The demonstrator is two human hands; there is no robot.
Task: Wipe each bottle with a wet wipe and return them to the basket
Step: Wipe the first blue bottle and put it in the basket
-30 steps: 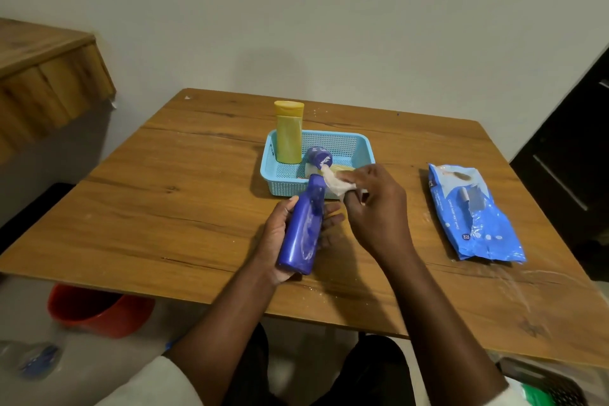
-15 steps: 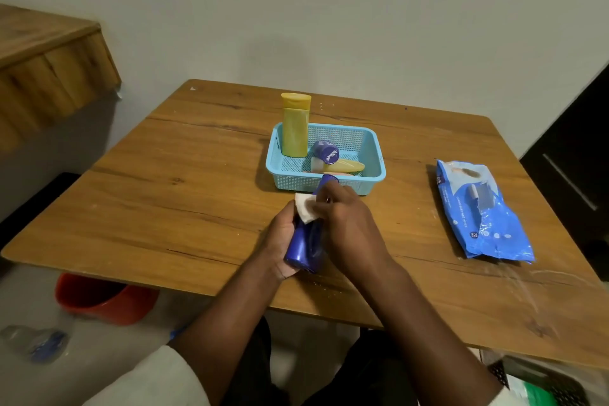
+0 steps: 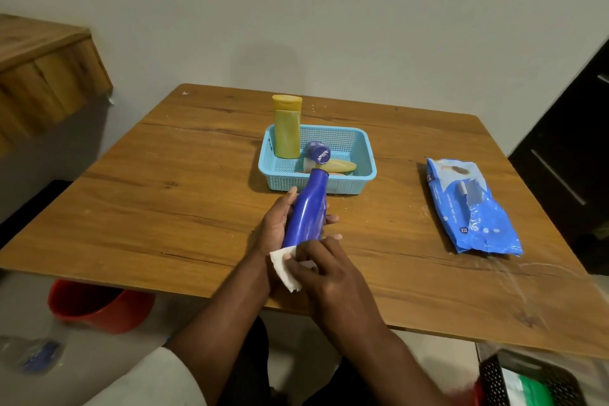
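While wiping, blue bottle (image 3: 307, 208): above table, just short of basket (image 3: 368, 171).
L hand (image 3: 280, 224): wrapped round btl.
R hand (image 3: 326, 270): pinching wipe (image 3: 284, 265) at btl base.
Next: prob. finish base, then btl into basket.

Glossy plastic blue bottle (image 3: 306, 208), perforated plastic basket (image 3: 362, 171), wood-grain table (image 3: 164, 194)

— What's on the wooden desk (image 3: 171, 194)?

— A light blue basket (image 3: 368, 171) sits toward the far middle. Well to the right of the basket lies a blue wet-wipe pack (image 3: 471, 208), flat on the wood.

— Anything else near the basket?

— White specks dot the wood just in front of it. A wet-looking smear shows on the desk to the right of the basket, past the pack's near end.
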